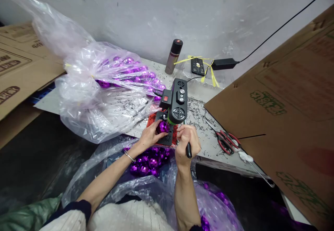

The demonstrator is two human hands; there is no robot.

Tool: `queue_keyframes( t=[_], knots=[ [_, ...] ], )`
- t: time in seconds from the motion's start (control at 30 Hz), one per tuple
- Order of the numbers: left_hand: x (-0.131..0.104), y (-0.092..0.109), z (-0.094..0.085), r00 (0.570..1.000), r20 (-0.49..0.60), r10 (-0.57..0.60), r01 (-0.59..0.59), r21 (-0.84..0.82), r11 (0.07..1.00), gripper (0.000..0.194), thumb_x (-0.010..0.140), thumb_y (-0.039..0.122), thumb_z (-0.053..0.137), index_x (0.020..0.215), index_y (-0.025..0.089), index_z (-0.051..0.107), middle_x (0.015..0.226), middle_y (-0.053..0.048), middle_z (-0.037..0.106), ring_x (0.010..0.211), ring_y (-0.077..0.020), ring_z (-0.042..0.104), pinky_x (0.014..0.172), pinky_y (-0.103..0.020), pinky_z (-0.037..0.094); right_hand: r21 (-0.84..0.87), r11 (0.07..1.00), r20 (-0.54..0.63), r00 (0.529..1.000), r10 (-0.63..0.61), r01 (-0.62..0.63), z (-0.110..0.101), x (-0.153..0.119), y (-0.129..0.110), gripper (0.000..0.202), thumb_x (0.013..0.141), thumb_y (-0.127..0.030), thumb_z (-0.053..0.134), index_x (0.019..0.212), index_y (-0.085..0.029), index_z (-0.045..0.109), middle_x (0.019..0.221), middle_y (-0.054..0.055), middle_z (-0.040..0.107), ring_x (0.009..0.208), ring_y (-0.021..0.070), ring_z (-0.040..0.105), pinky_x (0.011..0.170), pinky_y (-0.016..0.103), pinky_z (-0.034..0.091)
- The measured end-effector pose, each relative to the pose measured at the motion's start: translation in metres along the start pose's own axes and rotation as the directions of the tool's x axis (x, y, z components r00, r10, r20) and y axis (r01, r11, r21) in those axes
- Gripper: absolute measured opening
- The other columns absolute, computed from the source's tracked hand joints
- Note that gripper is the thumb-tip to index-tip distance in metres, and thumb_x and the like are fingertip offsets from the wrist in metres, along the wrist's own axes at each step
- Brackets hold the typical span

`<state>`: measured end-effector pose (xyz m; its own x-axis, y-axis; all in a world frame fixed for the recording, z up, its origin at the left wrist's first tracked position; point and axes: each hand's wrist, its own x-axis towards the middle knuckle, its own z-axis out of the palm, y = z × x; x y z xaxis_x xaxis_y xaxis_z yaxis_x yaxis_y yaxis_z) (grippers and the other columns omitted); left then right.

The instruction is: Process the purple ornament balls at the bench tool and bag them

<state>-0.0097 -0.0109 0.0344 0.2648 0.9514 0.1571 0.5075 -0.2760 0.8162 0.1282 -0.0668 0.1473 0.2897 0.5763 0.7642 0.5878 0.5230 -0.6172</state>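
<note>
My left hand (151, 134) is closed around a shiny purple mirrored ball (164, 128), gripping it between thumb and fingers. The ball sits under the head of a small black bench machine (179, 100) with round vents, silver buttons and a red switch. Beneath it lies the machine's dark base plate (167, 139) on a red mat (150, 120). To the right of the machine, my right hand (187, 140) is wrapped round a lever with a black handle (189, 151). The ball's far side is partly hidden by the machine head.
Bagged purple balls (130, 71) lie on the left; loose purple balls (146, 163) fill an open bag at my lap. Scissors (226, 140) and a tall cardboard box (276, 105) stand right. A dark bottle (174, 56) and black power adapter (224, 63) are at the wall.
</note>
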Motion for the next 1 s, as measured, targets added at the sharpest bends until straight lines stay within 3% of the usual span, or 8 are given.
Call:
queue_keyframes(
  t=[0.1,0.3,0.6,1.0],
  knots=[
    [0.000,-0.005,0.010,0.988,-0.078,0.130,-0.121,0.109,0.987,0.064,0.090,0.056,0.084,0.142,0.021,0.068,0.130,-0.014,0.079,0.114,-0.0328,0.076,0.097,-0.043,0.060,0.004,1.000,0.002,1.000,-0.007,0.007,-0.001,0.001,-0.001,0.034,0.109,-0.020,0.045,0.076,-0.024,0.056,0.076,-0.001,0.064,0.072,0.0143,0.065,0.068,0.030,0.050],
    [-0.002,-0.017,0.022,0.958,-0.141,0.251,-0.225,0.177,0.958,0.064,0.092,0.058,0.082,0.141,0.019,0.069,0.126,-0.015,0.080,0.113,-0.0329,0.074,0.101,-0.047,0.056,-0.006,1.000,-0.011,1.000,-0.007,0.007,0.001,-0.010,0.005,0.035,0.109,-0.022,0.045,0.076,-0.024,0.056,0.075,-0.001,0.062,0.072,0.0150,0.064,0.067,0.031,0.049],
    [-0.004,-0.014,0.023,0.982,-0.096,0.163,-0.152,0.111,0.982,0.064,0.092,0.058,0.081,0.143,0.021,0.069,0.132,-0.016,0.078,0.119,-0.0357,0.070,0.105,-0.049,0.052,-0.027,0.993,-0.121,0.986,-0.118,0.115,0.017,-0.043,0.044,0.038,0.112,-0.031,0.042,0.077,-0.024,0.056,0.079,-0.001,0.061,0.068,0.0150,0.060,0.067,0.033,0.048],
    [-0.003,-0.011,0.021,0.985,-0.093,0.146,-0.138,0.087,0.987,0.064,0.092,0.059,0.082,0.143,0.021,0.069,0.131,-0.015,0.078,0.119,-0.0345,0.070,0.108,-0.048,0.051,-0.040,0.983,-0.188,0.965,-0.181,0.177,0.025,-0.041,0.049,0.041,0.112,-0.030,0.038,0.074,-0.024,0.050,0.072,-0.002,0.057,0.064,0.0144,0.054,0.070,0.035,0.047]
  ],
)
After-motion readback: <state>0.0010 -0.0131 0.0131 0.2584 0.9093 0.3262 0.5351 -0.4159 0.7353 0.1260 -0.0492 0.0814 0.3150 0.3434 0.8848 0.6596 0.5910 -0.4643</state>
